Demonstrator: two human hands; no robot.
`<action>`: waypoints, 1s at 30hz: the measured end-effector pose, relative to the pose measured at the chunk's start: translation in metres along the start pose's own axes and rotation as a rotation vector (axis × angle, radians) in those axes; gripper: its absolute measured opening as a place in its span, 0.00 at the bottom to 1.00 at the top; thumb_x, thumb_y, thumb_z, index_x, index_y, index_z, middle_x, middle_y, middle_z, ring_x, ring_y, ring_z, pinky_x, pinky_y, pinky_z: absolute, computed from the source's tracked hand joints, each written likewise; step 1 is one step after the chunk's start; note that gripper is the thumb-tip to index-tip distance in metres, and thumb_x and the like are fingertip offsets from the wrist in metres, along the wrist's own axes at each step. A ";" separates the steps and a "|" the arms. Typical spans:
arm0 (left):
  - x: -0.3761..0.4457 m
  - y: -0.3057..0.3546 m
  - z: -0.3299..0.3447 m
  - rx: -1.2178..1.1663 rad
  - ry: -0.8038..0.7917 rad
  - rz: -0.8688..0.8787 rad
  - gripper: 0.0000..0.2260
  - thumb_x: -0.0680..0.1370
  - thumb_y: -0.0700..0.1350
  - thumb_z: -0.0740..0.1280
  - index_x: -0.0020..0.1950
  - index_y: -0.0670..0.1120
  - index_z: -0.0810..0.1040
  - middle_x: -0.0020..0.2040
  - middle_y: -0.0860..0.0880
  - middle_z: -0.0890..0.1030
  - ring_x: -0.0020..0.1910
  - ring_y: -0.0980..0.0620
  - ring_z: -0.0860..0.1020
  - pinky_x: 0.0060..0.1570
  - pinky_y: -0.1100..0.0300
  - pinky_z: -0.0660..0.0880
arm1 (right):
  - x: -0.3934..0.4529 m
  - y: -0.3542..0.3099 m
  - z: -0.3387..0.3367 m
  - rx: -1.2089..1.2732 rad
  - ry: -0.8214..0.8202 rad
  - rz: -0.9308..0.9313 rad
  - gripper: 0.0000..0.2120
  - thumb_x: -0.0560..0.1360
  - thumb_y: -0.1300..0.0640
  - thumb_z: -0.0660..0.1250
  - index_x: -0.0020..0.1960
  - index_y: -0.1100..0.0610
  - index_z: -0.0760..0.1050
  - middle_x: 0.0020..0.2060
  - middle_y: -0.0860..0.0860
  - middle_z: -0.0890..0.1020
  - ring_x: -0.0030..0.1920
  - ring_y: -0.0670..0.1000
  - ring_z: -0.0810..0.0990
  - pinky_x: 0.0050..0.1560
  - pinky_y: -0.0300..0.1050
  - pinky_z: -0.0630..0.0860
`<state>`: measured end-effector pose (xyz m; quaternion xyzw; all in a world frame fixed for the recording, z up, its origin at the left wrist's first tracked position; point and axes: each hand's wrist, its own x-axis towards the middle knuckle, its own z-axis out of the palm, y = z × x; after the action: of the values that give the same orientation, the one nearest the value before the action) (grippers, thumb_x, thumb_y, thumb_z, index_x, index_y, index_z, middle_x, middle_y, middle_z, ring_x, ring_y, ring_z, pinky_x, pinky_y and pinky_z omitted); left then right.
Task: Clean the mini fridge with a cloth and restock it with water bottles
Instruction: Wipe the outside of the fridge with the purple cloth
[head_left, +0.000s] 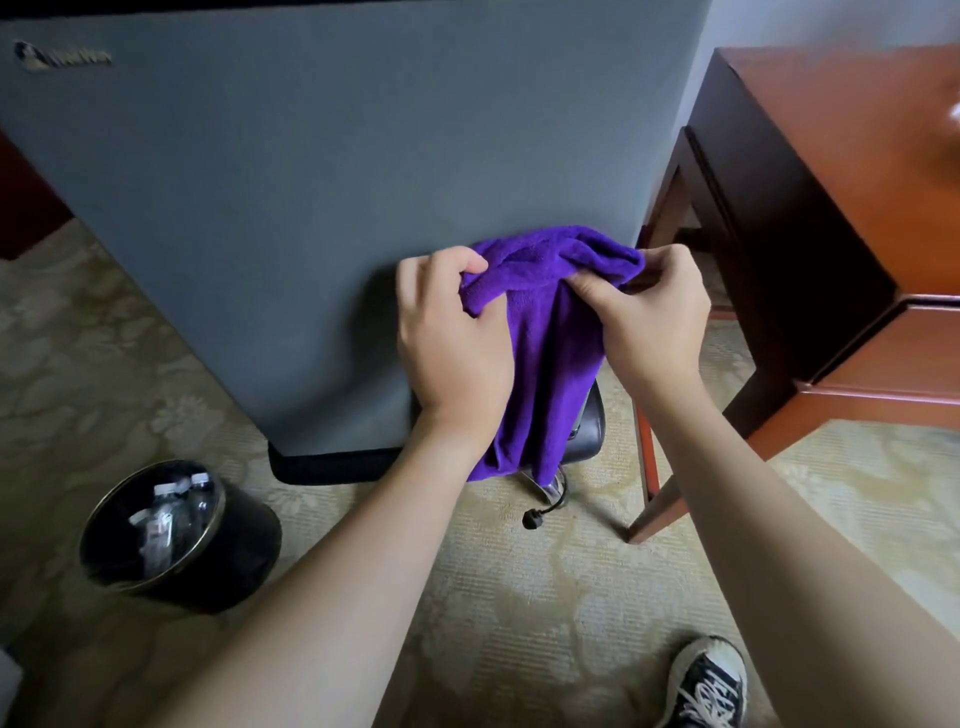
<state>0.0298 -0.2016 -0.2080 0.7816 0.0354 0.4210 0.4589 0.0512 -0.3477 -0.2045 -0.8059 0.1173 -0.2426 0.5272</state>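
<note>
A person stands over a grey, flat-fronted mini fridge (322, 208) whose door is closed, with a small blurred logo badge (62, 56) at its upper left corner. Both hands hold a purple fleecy cloth (540, 332) in front of the fridge's lower right corner. The left hand (452, 343) grips a bunched upper edge of the cloth with curled fingers, and the right hand (654, 317) pinches the other upper edge between thumb and fingers, so the cloth hangs down between them in loose folds. Whether the cloth touches the fridge door cannot be told. On the patterned beige carpet (519, 597) to the left stands a round black waste bin (182, 540) holding several clear plastic water bottles (171, 509) with white caps. Behind the hanging cloth a black cushioned seat (589, 426) shows, and below it a black power plug (531, 518) lies on the carpet. A reddish-brown wooden table (831, 208) stands to the right of the fridge. A black and white laced sneaker (709, 686) shows at the bottom right.
</note>
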 end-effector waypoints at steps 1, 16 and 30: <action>-0.005 -0.004 0.002 0.005 -0.003 -0.006 0.08 0.70 0.34 0.71 0.48 0.42 0.81 0.48 0.45 0.77 0.45 0.54 0.75 0.48 0.73 0.66 | -0.002 0.006 0.001 0.000 -0.008 0.009 0.24 0.62 0.40 0.79 0.49 0.51 0.74 0.47 0.46 0.80 0.44 0.39 0.78 0.41 0.28 0.70; -0.066 -0.063 0.020 0.066 -0.074 -0.127 0.09 0.69 0.32 0.70 0.47 0.41 0.81 0.46 0.45 0.77 0.42 0.58 0.72 0.47 0.76 0.65 | -0.029 0.098 0.027 -0.048 -0.092 0.154 0.22 0.63 0.43 0.79 0.43 0.50 0.69 0.40 0.46 0.77 0.38 0.44 0.75 0.37 0.36 0.68; -0.115 -0.099 0.050 0.112 -0.093 -0.310 0.10 0.68 0.30 0.71 0.44 0.42 0.80 0.44 0.51 0.74 0.39 0.51 0.74 0.45 0.74 0.66 | -0.046 0.153 0.039 -0.085 -0.144 0.126 0.23 0.63 0.53 0.80 0.50 0.54 0.69 0.45 0.49 0.78 0.43 0.48 0.75 0.43 0.37 0.70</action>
<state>0.0230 -0.2292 -0.3654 0.8097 0.1576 0.3059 0.4753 0.0421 -0.3599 -0.3685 -0.8338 0.1399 -0.1452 0.5139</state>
